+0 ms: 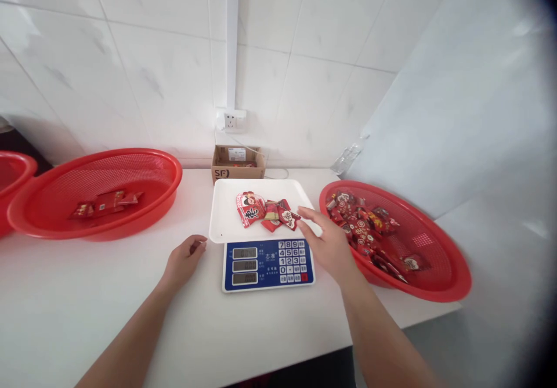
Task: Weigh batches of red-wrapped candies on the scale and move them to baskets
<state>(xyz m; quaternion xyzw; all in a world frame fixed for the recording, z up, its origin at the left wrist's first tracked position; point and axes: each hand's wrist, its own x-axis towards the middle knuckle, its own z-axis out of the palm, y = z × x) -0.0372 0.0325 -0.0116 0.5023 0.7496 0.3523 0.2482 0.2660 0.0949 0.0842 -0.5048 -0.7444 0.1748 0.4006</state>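
A white weighing tray [224, 217] tops a digital scale [268, 265] with a blue keypad panel. Several small red snack packets [272, 214] lie on the tray, one with a cartoon figure. My right hand [326, 240] reaches over the tray's right edge, thumb and forefinger apart beside the rightmost packet; I cannot tell whether they touch it. Left of the scale, my left hand [185, 260] rests on the table with its fingers curled in and nothing visible in them. Close to my right hand, a red basket [429, 225] holds many red packets [361, 225].
Another red basket [148, 170] with a few packets stands on the left, a further one [15, 173] at the far left edge. A cardboard box [238, 172] sits behind the tray, below a wall socket [230, 121]. Clear crumpled plastic [350, 155] leans in the back right corner.
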